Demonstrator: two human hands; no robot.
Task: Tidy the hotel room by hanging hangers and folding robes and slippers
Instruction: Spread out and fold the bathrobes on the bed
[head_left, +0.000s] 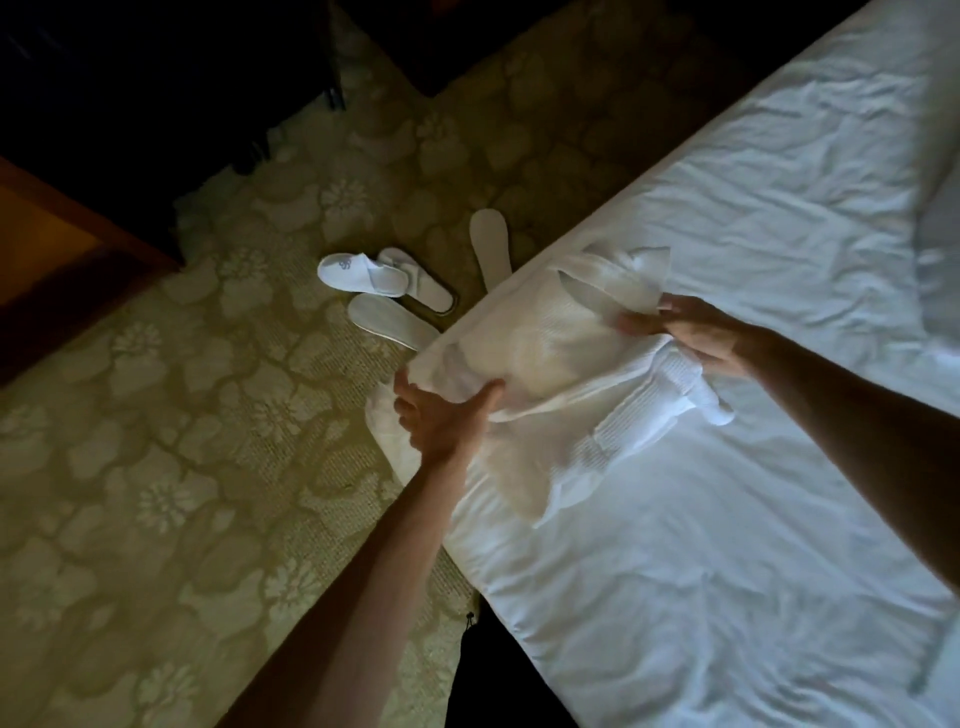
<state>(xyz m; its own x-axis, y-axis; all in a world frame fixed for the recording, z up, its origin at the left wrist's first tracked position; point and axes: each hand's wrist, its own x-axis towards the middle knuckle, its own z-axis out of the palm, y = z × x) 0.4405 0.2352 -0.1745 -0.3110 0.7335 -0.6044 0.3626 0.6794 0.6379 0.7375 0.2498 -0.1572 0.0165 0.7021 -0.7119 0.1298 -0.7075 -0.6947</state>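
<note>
A white waffle robe (550, 343) lies partly folded at the edge of the bed (727, 519). My left hand (447, 415) grips the robe's near left edge, thumb on top of the cloth. My right hand (701, 338) pinches a fold of the robe at its far right side. The robe's belt or sleeve (670, 400) trails toward the right. On the carpet beyond the bed lie several white slippers (363, 273), one upright with a logo, another slipper (389, 317) sole up, and a third slipper (489, 244) sole up beside the bed.
Patterned beige carpet (182, 467) covers the floor on the left. A brown wooden piece of furniture (62, 249) stands at the far left, and dark furniture legs (332, 78) are at the top. A pillow (940, 249) lies at the right edge.
</note>
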